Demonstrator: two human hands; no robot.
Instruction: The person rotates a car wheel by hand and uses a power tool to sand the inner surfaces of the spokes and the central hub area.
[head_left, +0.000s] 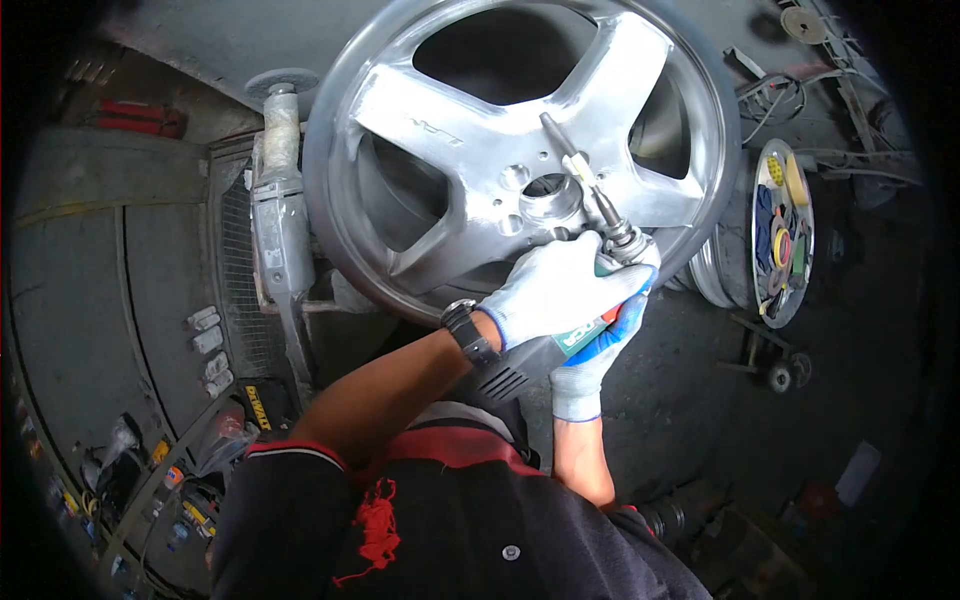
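Note:
A bare silver alloy wheel (410,105) with wide spokes stands in front of me. I hold a grinder (510,375) with a grey vented body, a green label and a long thin spindle. Its spindle tip (553,128) overlaps a spoke above the hub hole (548,198). My left hand (560,290), in a white glove with a watch at the wrist, is closed over the grinder's front end. From the right side, my right hand (610,345), in a white glove with blue palm, wraps round the grinder's body.
Left of the wheel, a dusty long-bodied power tool (282,235) stands with a disc on top. At right, a round tray (810,215) holds tape and small items. A black and yellow DeWalt box (262,405) lies lower left. Cables (775,100) hang upper right; a small wheeled stand (780,375) is below.

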